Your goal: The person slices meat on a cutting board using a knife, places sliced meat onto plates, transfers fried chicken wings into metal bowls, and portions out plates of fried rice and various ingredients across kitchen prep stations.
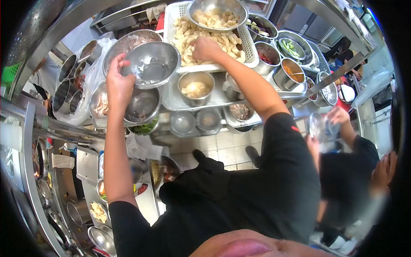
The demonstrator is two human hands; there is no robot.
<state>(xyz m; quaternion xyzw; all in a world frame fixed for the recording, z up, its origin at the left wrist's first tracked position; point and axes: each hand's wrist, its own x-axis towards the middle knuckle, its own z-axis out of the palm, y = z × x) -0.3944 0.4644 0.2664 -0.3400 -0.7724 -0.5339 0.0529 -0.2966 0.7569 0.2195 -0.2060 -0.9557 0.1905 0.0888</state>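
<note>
My left hand (pixel 118 81) grips the rim of a steel bowl (pixel 171 55), tilted and with a wet, shiny inside. That bowl hangs over other steel bowls on the counter. At the white plastic basket (pixel 253 55), my right hand (pixel 207 49) reaches down into pale, battered-looking food chunks (pixel 182 36). Its fingers are curled, and what they hold is hidden. Another steel bowl (pixel 243 17) with similar chunks rests on the basket's far side. Just below the basket stands a steel pot (pixel 196 101) with pale food in it.
Steel pots of red (pixel 267 53) and orange food (pixel 290 73) stand to the right, near a bowl of green slices (pixel 289 47). A co-worker (pixel 349 158) at the right handles clear containers (pixel 319 126). Metal posts (pixel 329 77) frame the counter. Lower left, a side table holds more bowls (pixel 99 213).
</note>
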